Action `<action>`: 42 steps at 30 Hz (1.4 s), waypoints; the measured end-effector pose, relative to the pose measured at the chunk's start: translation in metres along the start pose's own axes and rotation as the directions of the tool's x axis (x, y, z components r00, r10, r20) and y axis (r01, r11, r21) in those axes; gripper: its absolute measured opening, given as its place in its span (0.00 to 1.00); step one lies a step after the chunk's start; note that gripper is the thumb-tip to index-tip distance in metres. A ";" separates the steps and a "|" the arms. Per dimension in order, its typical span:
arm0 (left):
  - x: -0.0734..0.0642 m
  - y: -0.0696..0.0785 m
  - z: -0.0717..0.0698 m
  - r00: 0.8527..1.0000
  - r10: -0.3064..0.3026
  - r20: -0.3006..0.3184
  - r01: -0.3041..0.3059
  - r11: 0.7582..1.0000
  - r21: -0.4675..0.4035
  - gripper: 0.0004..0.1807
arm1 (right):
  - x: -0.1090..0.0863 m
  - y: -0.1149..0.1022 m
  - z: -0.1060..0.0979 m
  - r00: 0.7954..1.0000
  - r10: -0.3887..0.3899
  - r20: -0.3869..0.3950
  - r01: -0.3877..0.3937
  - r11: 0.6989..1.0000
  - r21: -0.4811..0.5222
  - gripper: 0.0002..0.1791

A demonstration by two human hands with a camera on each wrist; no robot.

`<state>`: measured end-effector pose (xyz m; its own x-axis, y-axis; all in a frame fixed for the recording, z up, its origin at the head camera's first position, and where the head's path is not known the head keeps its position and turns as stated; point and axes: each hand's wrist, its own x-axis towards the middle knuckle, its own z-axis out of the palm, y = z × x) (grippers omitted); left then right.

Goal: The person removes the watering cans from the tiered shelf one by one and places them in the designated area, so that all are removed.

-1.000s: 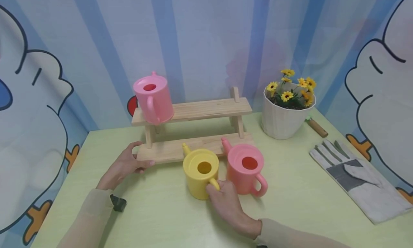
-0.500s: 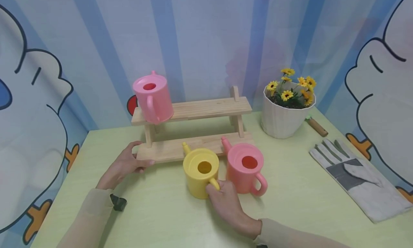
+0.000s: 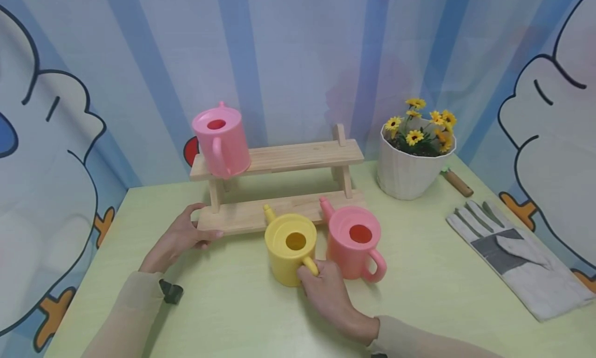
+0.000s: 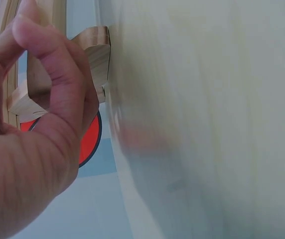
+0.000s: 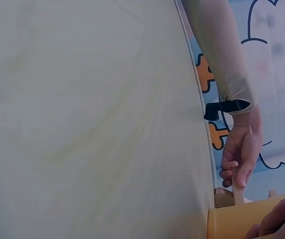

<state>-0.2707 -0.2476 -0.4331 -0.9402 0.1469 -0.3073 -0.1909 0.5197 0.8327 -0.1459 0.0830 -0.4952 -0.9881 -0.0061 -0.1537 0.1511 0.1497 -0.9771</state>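
My left hand (image 3: 179, 239) grips the left end of the lower board of a two-tier wooden plant stand (image 3: 247, 217). In the left wrist view, thumb and fingers curl round the board's end (image 4: 39, 82). With my right hand (image 3: 326, 291) I hold the handle of a yellow watering can (image 3: 285, 265), its spout toward the stand. The can appears at the bottom of the right wrist view, largely cut off. Just right of it stands a coral-pink watering can (image 3: 346, 259), handle to the front right. A pink watering can (image 3: 228, 148) sits at the left of the upper tier.
A white pot (image 3: 402, 174) of yellow flowers stands right of the stand. Behind it lies a small tool with a wooden handle (image 3: 458, 184), its head partly hidden. A pair of grey-white work gloves (image 3: 517, 265) lies at the right. A striped curtain (image 3: 298, 63) backs the table.
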 end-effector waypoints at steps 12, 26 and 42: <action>-0.002 0.000 0.000 1.000 0.014 0.022 -0.013 1.000 -0.014 0.60 | -0.033 -0.044 -0.002 1.000 0.012 -0.007 -0.012 1.000 -0.020 0.13; -0.003 0.003 0.000 1.000 0.008 0.018 -0.008 1.000 -0.013 0.60 | -0.037 -0.043 -0.006 0.995 -0.081 -0.050 0.076 0.993 -0.088 0.07; -0.004 0.004 0.000 1.000 0.003 0.010 -0.003 1.000 -0.013 0.61 | -0.038 -0.037 -0.014 0.987 -0.142 -0.076 0.129 0.979 -0.157 0.08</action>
<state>-0.2678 -0.2457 -0.4287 -0.9379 0.1566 -0.3096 -0.1921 0.5086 0.8393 -0.1147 0.0916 -0.4512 -0.9988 0.0484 -0.0019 0.0164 0.3008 -0.9535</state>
